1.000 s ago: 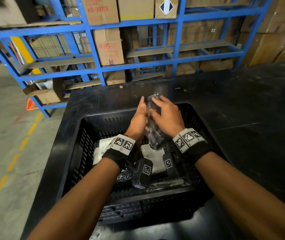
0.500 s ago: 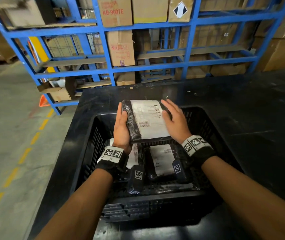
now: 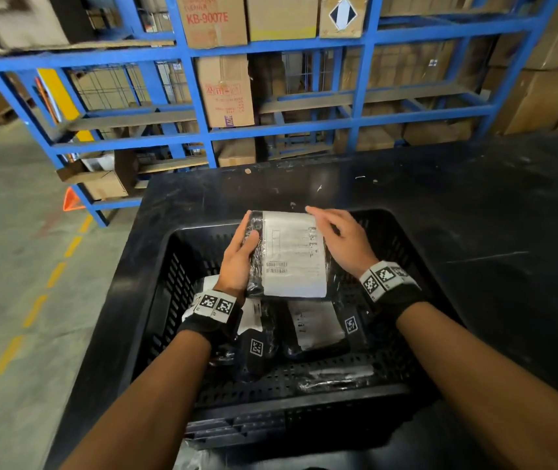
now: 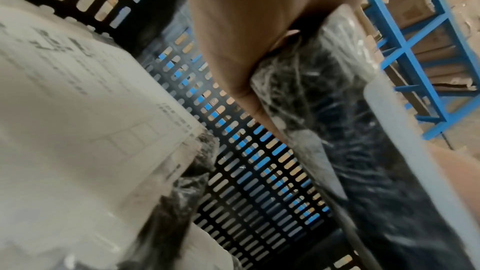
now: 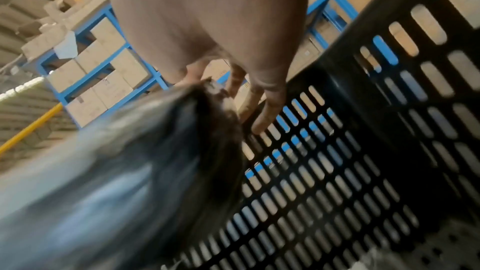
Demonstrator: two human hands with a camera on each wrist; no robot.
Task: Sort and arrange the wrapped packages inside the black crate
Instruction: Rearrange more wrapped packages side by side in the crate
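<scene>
Two hands are seen: the left hand (image 3: 237,262) and the right hand (image 3: 345,242). One black crate (image 3: 155,300) is counted. One wrapped package (image 3: 287,254) is held between the hands. Below the hands, at least three more packages (image 3: 315,325) are made out; the exact number cannot be told.

Dim warehouse light, glare on plastic wrap; wrist views motion-blurred — edges bowed
</scene>
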